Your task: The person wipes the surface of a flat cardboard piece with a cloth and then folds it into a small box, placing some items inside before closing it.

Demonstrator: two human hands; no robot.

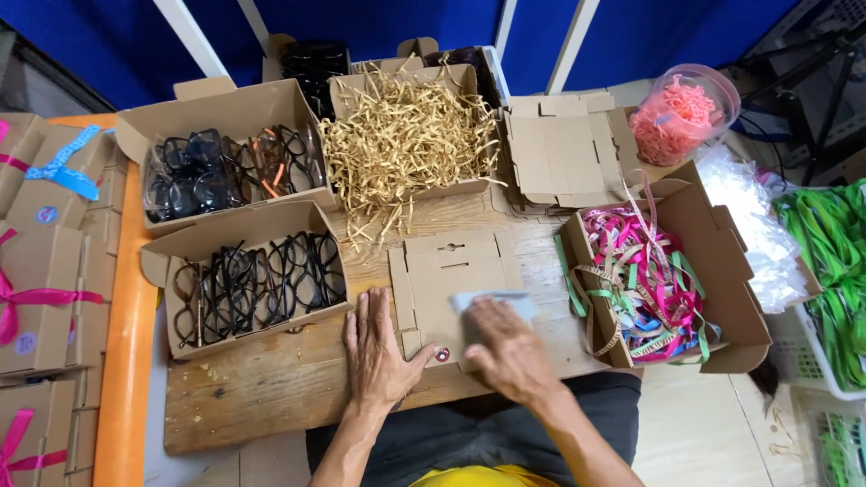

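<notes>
Left hand (377,347), lower centre: flat, fingers spread on the wooden table (271,388), thumb touching the flat cardboard blank (446,275). Right hand (510,347): loosely curled, fingertips on a pale blue cloth (492,300) atop the blank. Left: open boxes of black-framed glasses (257,284). Above: shredded paper straw (406,135). Right: box of tangled ribbons (645,271).

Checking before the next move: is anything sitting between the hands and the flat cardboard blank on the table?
Nothing visible. The left hand rests flat beside the flat cardboard blank, its thumb at the edge; the right hand lies on it, pressing a pale blue cloth against it.
</notes>
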